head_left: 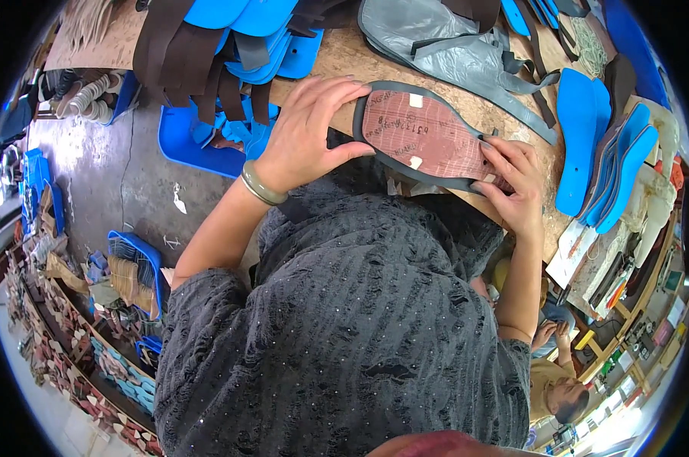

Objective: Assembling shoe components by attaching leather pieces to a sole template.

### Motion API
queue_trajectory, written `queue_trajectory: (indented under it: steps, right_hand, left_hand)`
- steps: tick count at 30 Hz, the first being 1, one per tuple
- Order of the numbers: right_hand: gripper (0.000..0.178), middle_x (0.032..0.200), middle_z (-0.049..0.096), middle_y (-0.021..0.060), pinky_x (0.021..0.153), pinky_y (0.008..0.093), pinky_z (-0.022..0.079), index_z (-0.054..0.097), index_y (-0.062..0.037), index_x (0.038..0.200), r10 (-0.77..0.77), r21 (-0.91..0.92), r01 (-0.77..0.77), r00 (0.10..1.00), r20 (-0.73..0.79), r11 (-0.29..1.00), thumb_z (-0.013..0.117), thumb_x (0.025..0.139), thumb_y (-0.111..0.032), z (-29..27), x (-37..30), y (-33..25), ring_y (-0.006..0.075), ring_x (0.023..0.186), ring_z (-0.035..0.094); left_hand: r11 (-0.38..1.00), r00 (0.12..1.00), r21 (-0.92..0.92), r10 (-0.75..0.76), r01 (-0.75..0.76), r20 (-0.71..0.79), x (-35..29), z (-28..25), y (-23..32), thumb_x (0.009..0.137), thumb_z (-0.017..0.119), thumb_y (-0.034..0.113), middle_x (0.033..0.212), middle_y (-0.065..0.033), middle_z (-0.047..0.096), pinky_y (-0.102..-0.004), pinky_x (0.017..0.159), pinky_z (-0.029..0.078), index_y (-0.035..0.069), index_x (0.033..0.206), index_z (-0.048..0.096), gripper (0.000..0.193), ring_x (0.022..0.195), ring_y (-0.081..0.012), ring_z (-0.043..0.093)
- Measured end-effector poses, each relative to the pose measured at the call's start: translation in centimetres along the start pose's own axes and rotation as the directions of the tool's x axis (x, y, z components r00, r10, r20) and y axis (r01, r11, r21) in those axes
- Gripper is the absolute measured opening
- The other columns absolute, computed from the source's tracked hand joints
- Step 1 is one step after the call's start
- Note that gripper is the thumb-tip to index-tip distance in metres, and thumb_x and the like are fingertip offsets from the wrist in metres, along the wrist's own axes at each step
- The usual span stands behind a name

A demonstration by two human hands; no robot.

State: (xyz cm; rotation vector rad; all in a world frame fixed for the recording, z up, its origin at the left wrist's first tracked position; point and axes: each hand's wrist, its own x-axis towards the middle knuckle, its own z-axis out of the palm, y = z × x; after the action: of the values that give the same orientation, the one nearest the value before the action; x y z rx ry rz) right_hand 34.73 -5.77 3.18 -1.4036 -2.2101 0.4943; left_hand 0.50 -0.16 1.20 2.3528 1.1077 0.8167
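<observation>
A shoe insole (pixel 424 137) lies level between my hands, over the near edge of the workbench. Its face is reddish-brown with fine lines, written marks and small pale patches, and a dark grey rim runs round it. My left hand (pixel 310 129), with a pale bangle at the wrist, grips the wider left end between thumb and fingers. At the narrower right end, my right hand (pixel 518 183) pinches the edge with the thumb below and fingers above. The fingers cover parts of both ends.
Blue sole pieces with dark brown straps (pixel 184 61) are heaped at the far left of the bench. A shiny grey sheet piece (pixel 443 42) lies beyond the insole. More blue soles (pixel 577 145) stand at right. A blue bin (pixel 173 141) sits below left. Another person (pixel 554 381) is at lower right.
</observation>
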Motion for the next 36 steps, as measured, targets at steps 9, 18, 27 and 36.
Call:
queue_trajectory:
  steps: [9, 18, 27, 36]
  right_hand:
    - [0.058, 0.12, 0.066, 0.0059, 0.093, 0.0399, 0.046, 0.071, -0.0113, 0.116, -0.012, -0.004, 0.012, 1.0, -0.013, 1.0, 0.081, 0.059, -0.021, 0.0, -0.1, 0.2, 0.0299, 0.106, 0.057]
    - [0.058, 0.122, 0.065, 0.005, 0.09, 0.0408, 0.046, 0.069, -0.0132, 0.118, -0.056, -0.115, 0.057, 0.998, 0.016, 0.992, 0.081, 0.062, -0.02, -1.2, 0.1, -0.6, 0.0293, 0.104, 0.057]
    - [0.059, 0.127, 0.061, 0.0084, 0.097, 0.0408, 0.046, 0.065, -0.0119, 0.123, 0.029, 0.021, -0.027, 0.995, -0.092, 0.999, 0.08, 0.067, -0.021, -1.8, -1.4, -0.1, 0.031, 0.112, 0.057]
    - [0.055, 0.122, 0.063, 0.0087, 0.098, 0.0379, 0.046, 0.064, -0.0103, 0.124, 0.291, 0.168, -0.258, 0.932, -0.215, 0.951, 0.081, 0.072, -0.021, -1.9, -5.5, 2.1, 0.0271, 0.116, 0.057]
  left_hand:
    - [0.998, 0.999, 0.04, 0.047, -0.045, -0.028, 0.2, 0.0, 0.2, 0.07, 0.082, 0.036, 0.127, -0.0108, 0.059, -0.0448, 0.104, 0.039, 0.005, 0.127, 0.053, 0.071, 0.118, -0.0318, 0.054]
    - [0.993, 0.994, -0.05, 0.103, -0.105, -0.044, 1.4, 0.6, 1.0, 0.066, 0.084, 0.042, 0.135, -0.0137, 0.053, -0.0472, 0.106, 0.037, 0.003, 0.136, 0.046, 0.089, 0.124, -0.0374, 0.049]
    - [0.932, 0.91, -0.203, 0.344, -0.3, 0.233, 6.5, 3.2, 3.8, 0.063, 0.086, 0.033, 0.133, -0.0123, 0.052, -0.045, 0.102, 0.04, 0.011, 0.127, 0.059, 0.073, 0.122, -0.0349, 0.05]
    - [0.934, 0.904, -0.165, 0.351, -0.318, 0.243, 6.9, 3.7, 4.4, 0.061, 0.086, 0.027, 0.128, -0.0114, 0.054, -0.0453, 0.1, 0.041, 0.015, 0.118, 0.067, 0.062, 0.116, -0.0342, 0.051]
